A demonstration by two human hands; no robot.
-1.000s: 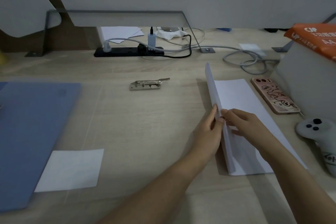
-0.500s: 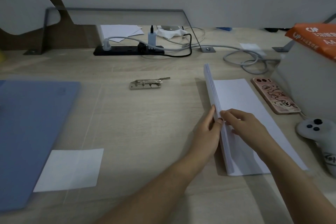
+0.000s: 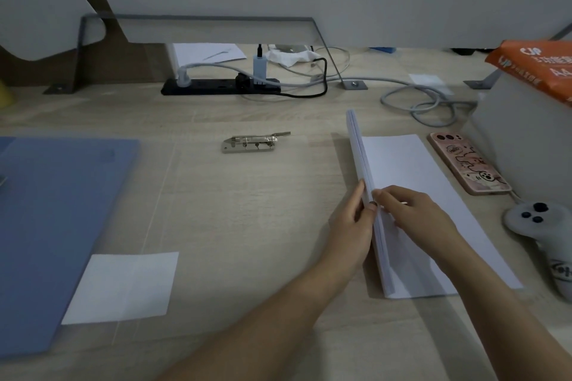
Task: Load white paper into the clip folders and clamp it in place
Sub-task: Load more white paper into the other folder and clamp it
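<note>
Two hands meet at the white paper stack (image 3: pixel 402 176), which lies right of centre in the frame on the pale wooden worktop (image 3: pixel 247 210). The stack's left edge is lifted, so that a sheaf of sheets stands up from the flat remainder. The left hand (image 3: pixel 353 226) presses against the outer face of that raised sheaf, its grip narrow, thumb and fingers closed on the paper edge. The right hand (image 3: pixel 414 213) rests on the flat sheets just beside it, its grip also narrow, fingertips pinching at the same raised edge where the two hands touch.

At the left edge of the frame lies a blue clip folder (image 3: pixel 55 226), closed flat, with a single loose white sheet (image 3: pixel 123 286) overlapping its lower right corner. A metal clip mechanism (image 3: pixel 252 143) lies alone at centre, well apart from both folder and stack.

Right of the stack lies a phone (image 3: pixel 467 164) in a pink cartoon case, and lower right a grey controller (image 3: pixel 538 226). An orange paper ream wrapper (image 3: pixel 535 62) sits at upper right. A black power strip (image 3: pixel 221 86) with cables runs along the back.
</note>
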